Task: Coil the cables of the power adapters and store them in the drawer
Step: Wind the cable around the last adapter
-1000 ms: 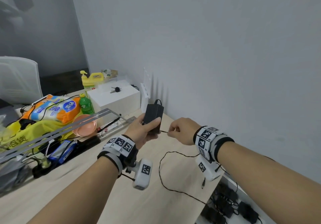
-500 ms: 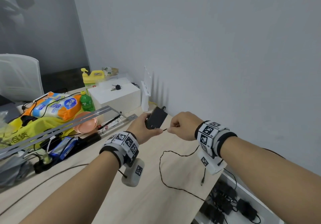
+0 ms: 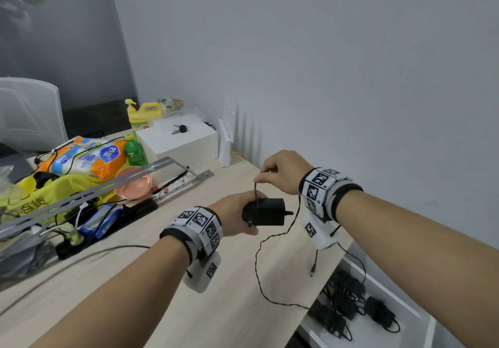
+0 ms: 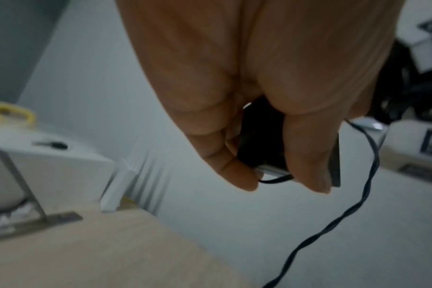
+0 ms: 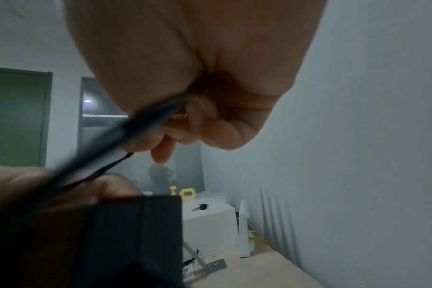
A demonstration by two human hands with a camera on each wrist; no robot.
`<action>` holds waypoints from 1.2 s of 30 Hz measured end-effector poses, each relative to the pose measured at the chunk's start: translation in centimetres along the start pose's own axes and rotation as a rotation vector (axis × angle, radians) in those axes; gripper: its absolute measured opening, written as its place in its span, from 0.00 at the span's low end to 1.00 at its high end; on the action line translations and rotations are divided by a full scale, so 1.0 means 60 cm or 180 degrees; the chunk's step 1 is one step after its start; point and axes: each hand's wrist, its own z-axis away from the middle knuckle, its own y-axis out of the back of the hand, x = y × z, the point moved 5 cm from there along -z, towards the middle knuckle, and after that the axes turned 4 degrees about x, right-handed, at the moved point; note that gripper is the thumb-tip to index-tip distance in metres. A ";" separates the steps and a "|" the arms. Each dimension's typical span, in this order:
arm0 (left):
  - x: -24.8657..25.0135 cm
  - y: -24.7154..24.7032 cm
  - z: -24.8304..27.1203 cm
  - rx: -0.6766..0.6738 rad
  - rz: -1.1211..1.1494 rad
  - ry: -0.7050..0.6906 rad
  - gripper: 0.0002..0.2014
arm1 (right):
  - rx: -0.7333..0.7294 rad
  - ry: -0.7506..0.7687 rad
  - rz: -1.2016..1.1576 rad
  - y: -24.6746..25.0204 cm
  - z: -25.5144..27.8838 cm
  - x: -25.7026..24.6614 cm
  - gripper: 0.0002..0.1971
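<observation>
The left hand (image 3: 234, 216) holds the black power adapter (image 3: 266, 212) above the wooden desk (image 3: 151, 288), fingers (image 4: 306, 155) curled round its body with the brick lying between thumb and fingertips; the right hand (image 3: 283, 170), just above it, pinches the thin black cable (image 3: 272, 242) between thumb and forefinger; one strand runs down over the adapter, the rest trails across the desk towards the open drawer (image 3: 383, 288), where other adapters (image 3: 348, 307) lie.
</observation>
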 end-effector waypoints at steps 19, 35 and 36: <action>-0.033 0.040 0.017 0.1529 0.2128 0.0380 0.22 | -0.0791 -0.0606 -0.0610 -0.098 0.051 0.005 0.12; -0.020 0.057 0.005 0.0656 -0.1110 0.0187 0.25 | -0.0722 0.0727 0.1089 -0.025 0.017 -0.058 0.13; -0.018 0.055 0.007 0.0560 -0.1204 0.0167 0.25 | -0.0621 0.0754 0.1087 -0.016 0.010 -0.055 0.14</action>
